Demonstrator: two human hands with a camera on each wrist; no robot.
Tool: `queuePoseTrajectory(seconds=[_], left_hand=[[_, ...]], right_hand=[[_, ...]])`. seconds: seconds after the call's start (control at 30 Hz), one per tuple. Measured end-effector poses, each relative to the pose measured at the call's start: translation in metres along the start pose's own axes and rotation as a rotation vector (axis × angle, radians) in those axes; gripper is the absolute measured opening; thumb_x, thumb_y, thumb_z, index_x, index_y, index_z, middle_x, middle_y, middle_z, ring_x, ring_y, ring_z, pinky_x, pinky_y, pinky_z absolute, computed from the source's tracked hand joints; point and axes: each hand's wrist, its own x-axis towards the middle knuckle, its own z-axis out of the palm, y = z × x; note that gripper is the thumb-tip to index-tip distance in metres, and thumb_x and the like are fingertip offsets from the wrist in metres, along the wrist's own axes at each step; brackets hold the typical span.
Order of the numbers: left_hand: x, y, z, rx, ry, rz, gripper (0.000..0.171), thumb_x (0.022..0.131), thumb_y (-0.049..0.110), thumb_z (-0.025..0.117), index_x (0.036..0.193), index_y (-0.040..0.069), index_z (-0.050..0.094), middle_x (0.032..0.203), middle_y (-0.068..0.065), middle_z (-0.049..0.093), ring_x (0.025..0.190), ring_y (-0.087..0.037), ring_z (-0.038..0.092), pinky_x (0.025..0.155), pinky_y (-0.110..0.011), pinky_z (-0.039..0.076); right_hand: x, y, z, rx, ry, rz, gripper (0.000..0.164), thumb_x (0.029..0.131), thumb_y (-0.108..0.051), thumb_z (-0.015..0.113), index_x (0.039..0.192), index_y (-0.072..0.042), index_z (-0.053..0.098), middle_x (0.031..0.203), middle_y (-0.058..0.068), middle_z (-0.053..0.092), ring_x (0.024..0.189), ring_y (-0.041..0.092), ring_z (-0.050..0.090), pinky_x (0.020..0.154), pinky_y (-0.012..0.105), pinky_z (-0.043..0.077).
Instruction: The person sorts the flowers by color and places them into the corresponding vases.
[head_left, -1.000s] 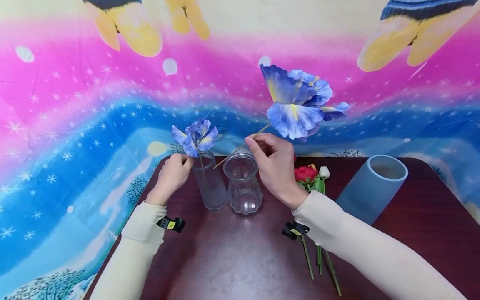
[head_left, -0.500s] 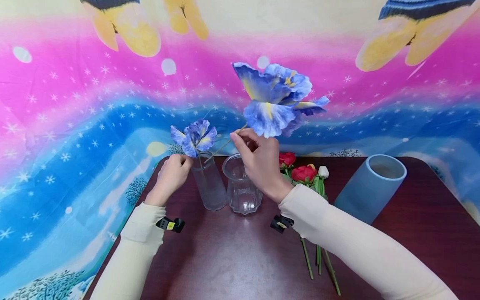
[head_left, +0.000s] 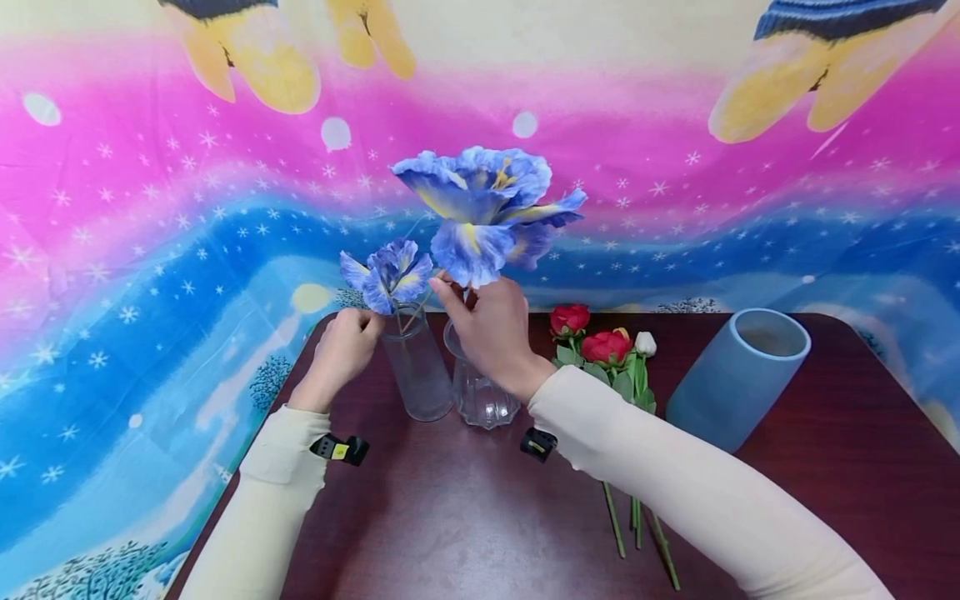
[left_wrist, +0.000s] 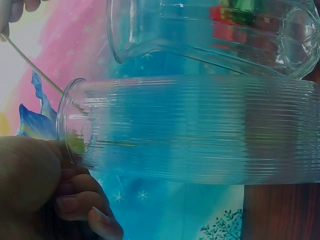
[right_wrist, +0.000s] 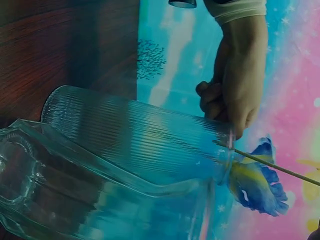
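My right hand (head_left: 491, 329) pinches the thin stem of a large blue iris (head_left: 480, 208) just under its bloom. The stem (right_wrist: 280, 170) slants down, its lower end inside the mouth of a tall ribbed glass vase (head_left: 422, 375). At that vase's rim, my left hand (head_left: 345, 354) grips with thumb and curled fingers (left_wrist: 80, 205). A smaller-looking blue iris (head_left: 390, 275) stands in the same vase, its bloom above the rim beside the left hand. Close to the right of it is a clear flared glass vase (head_left: 486, 404), partly covered by my right hand.
Red flowers (head_left: 607, 346) and a white tulip (head_left: 645, 343) lie on the dark table (head_left: 450, 517), their stems partly under my right sleeve. A blue frosted vase (head_left: 720, 392) stands farther right. A printed cloth (head_left: 187, 208) hangs behind the table.
My right hand has moved left with the large iris, whose bloom turns more upright. Its stem end has gone into the ribbed vase's mouth. The left hand stays at the rim.
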Motion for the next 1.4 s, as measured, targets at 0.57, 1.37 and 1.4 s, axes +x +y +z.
queuePoseTrajectory(seconds=[0.57,1.37,1.4], left_hand=[[-0.001,0.002,-0.002,-0.003,0.027,0.007,0.047,0.105,0.024,0.039,0.059,0.015,0.039,0.055,0.001,0.033,0.048,-0.019,0.035,0.048,-0.031,0.028],[0.001,-0.001,0.0,-0.031,0.009,0.037,0.044,0.105,0.021,0.037,0.062,0.015,0.037,0.054,0.001,0.032,0.044,-0.018,0.032,0.045,-0.029,0.026],[0.0,-0.001,0.0,-0.033,0.009,0.039,0.044,0.105,0.021,0.037,0.062,0.015,0.037,0.054,0.001,0.032,0.044,-0.018,0.031,0.044,-0.029,0.026]], right_hand=[[-0.005,0.004,0.026,-0.166,-0.118,0.046,0.027,0.097,-0.03,0.069,0.079,-0.011,0.06,0.055,0.003,0.046,0.051,0.015,0.045,0.047,0.027,0.029],[-0.014,0.007,0.049,-0.386,-0.373,0.105,0.017,0.102,-0.033,0.06,0.095,-0.018,0.062,0.061,-0.001,0.053,0.05,0.014,0.049,0.043,0.026,0.031],[-0.014,0.007,0.049,-0.391,-0.384,0.1,0.016,0.102,-0.033,0.06,0.096,-0.018,0.062,0.06,-0.001,0.052,0.049,0.014,0.049,0.042,0.026,0.031]])
